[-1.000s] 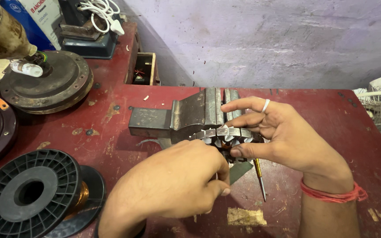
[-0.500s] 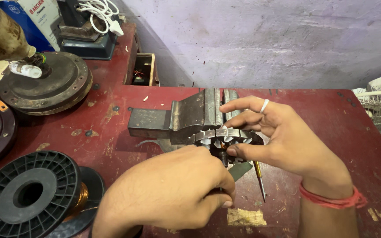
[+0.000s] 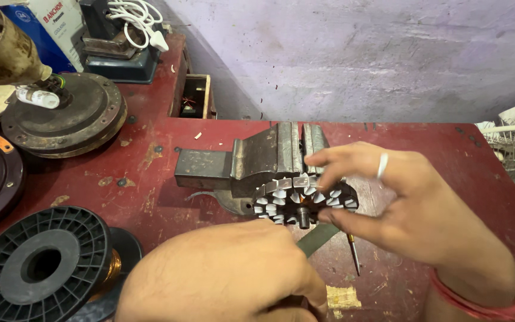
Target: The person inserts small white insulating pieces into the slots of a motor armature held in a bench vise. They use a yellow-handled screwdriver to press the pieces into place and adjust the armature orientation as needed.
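Left hand [image 3: 227, 274] curled into a closed fist; right hand [image 3: 412, 203] spread, fingers pinching.

A round slotted stator core [image 3: 302, 200] with white slot liners stands upright beside the vise [image 3: 257, 158].

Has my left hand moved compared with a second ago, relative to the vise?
Yes. The left hand has drawn back toward the near table edge, away from the vise; it now sits below the toothed stator rather than against it.
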